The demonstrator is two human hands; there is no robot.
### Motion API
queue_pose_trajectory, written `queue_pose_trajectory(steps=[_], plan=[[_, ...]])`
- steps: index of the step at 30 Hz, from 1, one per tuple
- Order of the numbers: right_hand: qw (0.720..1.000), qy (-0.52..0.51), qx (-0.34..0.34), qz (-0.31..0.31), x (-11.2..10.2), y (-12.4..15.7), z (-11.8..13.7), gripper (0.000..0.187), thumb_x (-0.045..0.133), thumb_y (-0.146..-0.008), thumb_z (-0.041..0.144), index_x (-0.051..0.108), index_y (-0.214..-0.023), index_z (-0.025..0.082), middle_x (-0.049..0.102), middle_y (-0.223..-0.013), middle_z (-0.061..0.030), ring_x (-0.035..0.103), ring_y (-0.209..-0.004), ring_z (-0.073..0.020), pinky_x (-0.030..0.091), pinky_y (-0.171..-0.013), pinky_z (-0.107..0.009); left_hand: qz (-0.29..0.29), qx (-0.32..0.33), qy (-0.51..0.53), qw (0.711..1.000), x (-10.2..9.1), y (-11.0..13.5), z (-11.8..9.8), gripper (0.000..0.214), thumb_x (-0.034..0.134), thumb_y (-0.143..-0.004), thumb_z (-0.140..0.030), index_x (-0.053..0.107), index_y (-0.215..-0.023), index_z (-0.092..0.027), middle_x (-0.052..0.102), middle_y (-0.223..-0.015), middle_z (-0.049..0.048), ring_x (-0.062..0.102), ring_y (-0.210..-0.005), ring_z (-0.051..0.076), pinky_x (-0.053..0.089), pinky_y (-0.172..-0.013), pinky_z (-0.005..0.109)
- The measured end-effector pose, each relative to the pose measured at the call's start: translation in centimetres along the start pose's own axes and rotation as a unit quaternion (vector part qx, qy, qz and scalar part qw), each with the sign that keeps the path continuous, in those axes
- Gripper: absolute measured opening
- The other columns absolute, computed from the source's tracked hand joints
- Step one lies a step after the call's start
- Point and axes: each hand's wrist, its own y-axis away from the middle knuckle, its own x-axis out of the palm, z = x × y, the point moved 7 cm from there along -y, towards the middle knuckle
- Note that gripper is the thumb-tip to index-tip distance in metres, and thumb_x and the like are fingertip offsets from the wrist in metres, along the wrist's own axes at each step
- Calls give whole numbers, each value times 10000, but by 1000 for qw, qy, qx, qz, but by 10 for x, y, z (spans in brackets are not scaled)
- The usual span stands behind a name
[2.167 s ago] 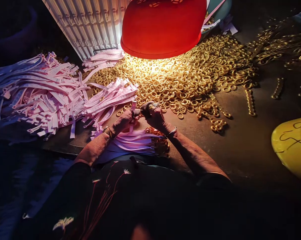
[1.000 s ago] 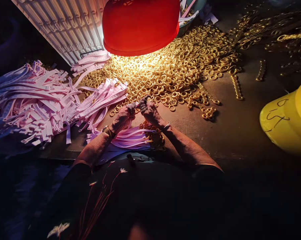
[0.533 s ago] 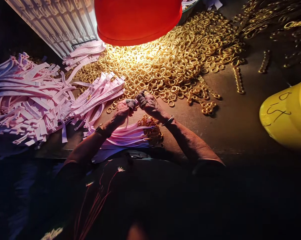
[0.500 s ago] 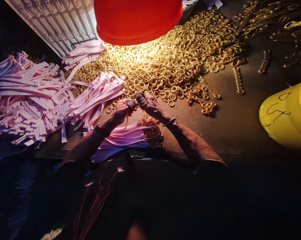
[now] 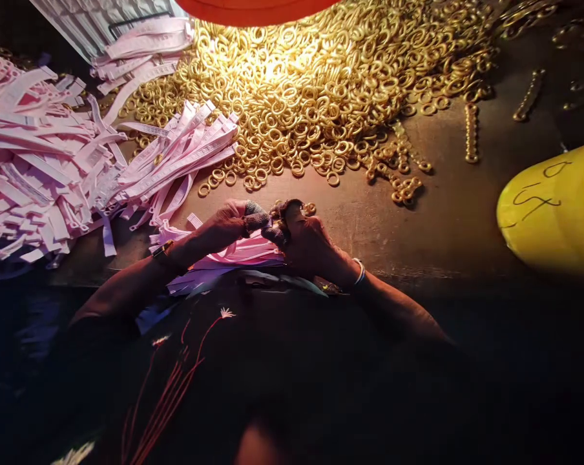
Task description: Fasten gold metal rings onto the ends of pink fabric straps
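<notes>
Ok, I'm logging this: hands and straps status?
Left hand, right hand close together; anything held unclear. Pink straps beneath, partly hidden. Gold rings beyond.

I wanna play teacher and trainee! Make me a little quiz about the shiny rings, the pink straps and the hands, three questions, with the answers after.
1. True or false: most of the golden rings lie in a heap on the table.

2. Which hand is nearer the yellow container?
A) Left
B) Right

3. Fill in: in the picture, the biggest pile of pink straps lies to the ____ of the ring heap.

Key
1. True
2. B, the right hand
3. left
</notes>
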Motion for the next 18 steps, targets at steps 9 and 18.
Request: queue_pose_trajectory(steps=[9, 18], plan=[[995, -31, -50, 76, 8, -6, 11, 284, 559, -955, 396, 352, -834, 243, 472, -702, 12, 352, -593, -116, 296, -595, -286, -61, 45, 38, 996, 7, 13, 12, 419, 920, -664, -464, 657, -644, -138, 574, -556, -6, 435, -499, 67, 288, -460, 202], [991, 38, -47, 120, 9, -20, 11, 312, 645, -895, 288, 361, -782, 224, 421, -685, 29, 278, -609, -90, 228, -607, -285, -82, -7, 61, 995, 5, -2, 20, 432, 908, -646, -435, 581, -599, -157, 486, -505, -26, 330, -440, 46, 219, -434, 210]])
